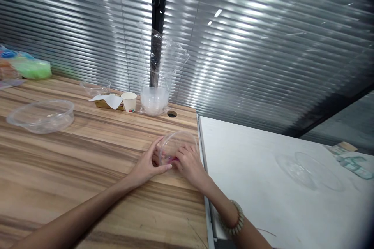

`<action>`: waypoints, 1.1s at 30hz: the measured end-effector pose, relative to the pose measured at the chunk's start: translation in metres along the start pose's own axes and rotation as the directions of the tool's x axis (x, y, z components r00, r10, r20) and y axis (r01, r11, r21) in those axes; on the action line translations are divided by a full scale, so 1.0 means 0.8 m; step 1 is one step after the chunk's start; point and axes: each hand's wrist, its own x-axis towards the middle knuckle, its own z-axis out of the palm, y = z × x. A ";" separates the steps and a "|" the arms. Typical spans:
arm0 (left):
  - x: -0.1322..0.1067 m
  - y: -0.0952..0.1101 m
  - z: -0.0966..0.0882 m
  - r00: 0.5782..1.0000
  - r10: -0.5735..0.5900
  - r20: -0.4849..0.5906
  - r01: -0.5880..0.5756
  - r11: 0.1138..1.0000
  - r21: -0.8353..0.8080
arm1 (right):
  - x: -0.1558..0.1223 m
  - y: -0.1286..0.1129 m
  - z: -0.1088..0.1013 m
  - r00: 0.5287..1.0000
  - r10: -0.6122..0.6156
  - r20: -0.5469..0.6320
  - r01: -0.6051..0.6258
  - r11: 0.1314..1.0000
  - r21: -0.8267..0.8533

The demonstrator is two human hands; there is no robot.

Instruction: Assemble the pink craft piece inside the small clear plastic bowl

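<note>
Two bare hands work at a clear plastic bowl (177, 142), at the right-hand side of a wood table (146, 221). The bowl is tilted, its round rim showing. Take it as the centre of a clock, with twelve straight ahead.

The left hand (146, 166) comes in from about eight o'clock. Its thumb and fingers curve in a C around the near left of the bowl, closed enough to steady it. The right hand (190, 166), with a beaded bracelet (235, 219) at its wrist, comes from about five. Its fingers are bunched low at the bowl, beside a small pink thing (172, 159); whether they pinch it, and whether it lies inside the bowl or behind the clear wall, I cannot tell.

The bowl looks thin-walled, so it should be light, springy and rather slick, apt to slide or dent if squeezed hard. The rim seems the stiffest part and the best hold, with a thumb on one side and fingers on the other. The pink thing is too small to judge as soft or stiff.

Near half past nine stands a wide clear tub (48, 125). Between ten and eleven is a paper cup (129, 103), just beside a tissue-topped box (102, 104). At eleven are bagged bowls (154, 102). At three, on a white table (242, 202), lie clear discs (296, 172).
</note>
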 end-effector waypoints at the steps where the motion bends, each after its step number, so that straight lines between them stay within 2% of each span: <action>1: 0.000 0.000 0.000 1.000 -0.008 0.000 0.008 1.000 -0.002 | 0.000 0.002 0.002 1.000 -0.006 -0.022 0.007 1.000 0.013; 6: 0.002 0.000 -0.001 1.000 -0.019 0.008 0.019 0.998 -0.055 | 0.001 0.009 0.010 0.976 -0.009 -0.217 0.037 0.992 0.123; 11: 0.004 0.004 -0.002 1.000 -0.027 -0.001 0.026 0.994 -0.104 | 0.002 0.012 0.004 0.911 -0.026 -0.411 0.128 0.966 0.223; 15: 0.005 0.011 -0.002 0.999 -0.031 0.012 0.033 0.988 -0.150 | 0.002 0.017 -0.001 0.857 -0.057 -0.512 0.184 0.962 0.200; 18: 0.005 0.015 -0.002 0.999 -0.034 0.017 0.036 0.984 -0.175 | 0.002 0.021 0.000 0.839 -0.070 -0.540 0.188 0.968 0.165; 23: 0.005 0.015 -0.002 0.999 -0.046 0.024 0.049 0.982 -0.183 | 0.002 0.022 0.002 0.844 -0.068 -0.531 0.161 0.978 0.131; 33: 0.005 0.012 -0.003 0.997 -0.069 0.033 0.074 0.975 -0.211 | 0.003 0.018 -0.002 0.819 -0.084 -0.567 0.141 0.988 0.056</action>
